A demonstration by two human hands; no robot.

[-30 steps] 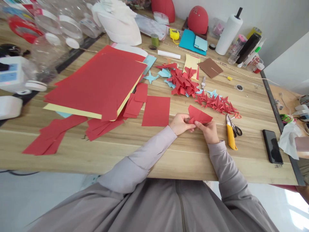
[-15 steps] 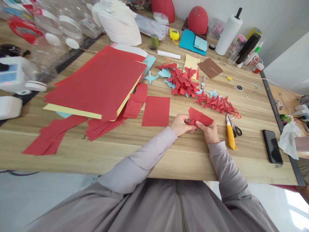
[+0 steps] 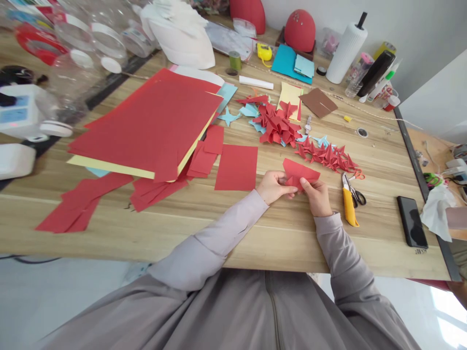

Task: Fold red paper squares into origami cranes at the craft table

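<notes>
Between my two hands is a folded piece of red paper [image 3: 299, 171], raised a little over the wooden table. My left hand [image 3: 273, 187] pinches its lower left corner. My right hand [image 3: 316, 197] grips the lower right part, thumb lying across the front. A flat red sheet [image 3: 236, 167] lies just left of my left hand. Beyond the hands are a heap of folded red paper pieces [image 3: 277, 124] and a row of red pointed pieces [image 3: 328, 156]. To the right of my right hand rest a yellow-handled cutter [image 3: 349, 206] and black-handled scissors [image 3: 360, 197].
Large red sheets [image 3: 146, 121] are stacked at the left, with red strips [image 3: 80, 204] in front. A black phone [image 3: 411, 221] lies near the right edge. Plastic bottles [image 3: 105, 39] stand at the back left, a white cylinder [image 3: 346, 51] at the back right.
The folded red paper has tilted slightly and shifted a little left between my hands. The fingers of my right hand have moved slightly along its lower edge.
</notes>
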